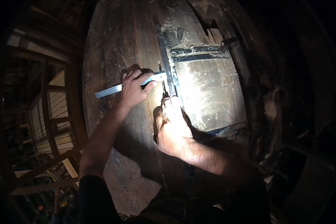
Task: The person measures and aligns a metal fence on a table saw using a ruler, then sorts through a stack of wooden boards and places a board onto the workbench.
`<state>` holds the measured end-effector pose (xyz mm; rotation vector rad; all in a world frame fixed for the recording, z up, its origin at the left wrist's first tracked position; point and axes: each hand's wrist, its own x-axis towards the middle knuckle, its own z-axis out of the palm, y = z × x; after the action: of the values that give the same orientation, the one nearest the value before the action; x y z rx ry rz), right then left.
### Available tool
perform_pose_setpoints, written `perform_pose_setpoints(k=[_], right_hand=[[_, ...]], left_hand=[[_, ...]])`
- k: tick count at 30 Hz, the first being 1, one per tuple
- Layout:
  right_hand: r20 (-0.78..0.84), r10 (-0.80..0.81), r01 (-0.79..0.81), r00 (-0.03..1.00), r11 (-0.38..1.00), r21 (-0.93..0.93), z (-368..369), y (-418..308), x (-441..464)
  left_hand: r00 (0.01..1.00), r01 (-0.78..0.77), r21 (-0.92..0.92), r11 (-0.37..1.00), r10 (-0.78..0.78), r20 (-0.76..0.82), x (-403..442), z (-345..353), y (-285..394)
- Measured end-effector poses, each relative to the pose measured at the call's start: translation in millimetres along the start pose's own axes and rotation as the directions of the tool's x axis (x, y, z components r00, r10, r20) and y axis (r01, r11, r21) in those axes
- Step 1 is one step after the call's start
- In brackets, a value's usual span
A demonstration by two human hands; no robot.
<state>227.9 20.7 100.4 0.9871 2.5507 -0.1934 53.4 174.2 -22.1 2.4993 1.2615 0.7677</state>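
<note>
Under the spread left hand [134, 88] lies a metal ruler [109, 91], beyond the right hand [172, 127], whose grip is unclear.

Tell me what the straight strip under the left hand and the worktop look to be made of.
Straight strip: probably metal, perhaps steel, with a smooth finish, going by its bright silvery shine. Worktop: almost certainly wood, worn and scuffed, judging by its brown colour, lengthwise lines and scratches; whether it is varnished, I cannot tell.
</note>
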Motion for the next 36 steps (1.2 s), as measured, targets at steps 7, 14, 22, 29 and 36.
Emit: perform_pose_setpoints(k=[7, 14, 22, 29, 36], right_hand=[[0.021, -0.031, 0.033, 0.999, 0.996, -0.083, -6.7, 2.1, -0.3], [-0.046, 0.006, -0.011, 0.999, 0.994, -0.108, -3.4, -0.2, -1.3], [-0.012, 0.016, -0.017, 1.0, 0.997, -0.074, -4.3, -1.4, 0.0], [0.009, 0.051, -0.051, 0.999, 0.998, -0.021, -2.0, -2.0, 2.3], [-0.157, 0.151, -0.138, 0.976, 0.986, 0.091, 16.6, -8.1, 5.2]], left_hand=[[0.999, -0.018, 0.015, 1.0, 0.019, -0.047, -0.3, 6.8, -4.8], [0.999, 0.005, 0.008, 1.0, -0.005, -0.049, 2.8, 9.6, -1.9], [0.999, 0.01, -0.026, 1.0, -0.011, -0.049, 7.3, 16.6, 0.1], [0.997, -0.023, -0.011, 1.0, 0.022, -0.076, 9.0, 24.4, -0.3], [0.994, -0.076, 0.034, 0.997, 0.078, -0.073, 10.3, 24.3, -0.9]])
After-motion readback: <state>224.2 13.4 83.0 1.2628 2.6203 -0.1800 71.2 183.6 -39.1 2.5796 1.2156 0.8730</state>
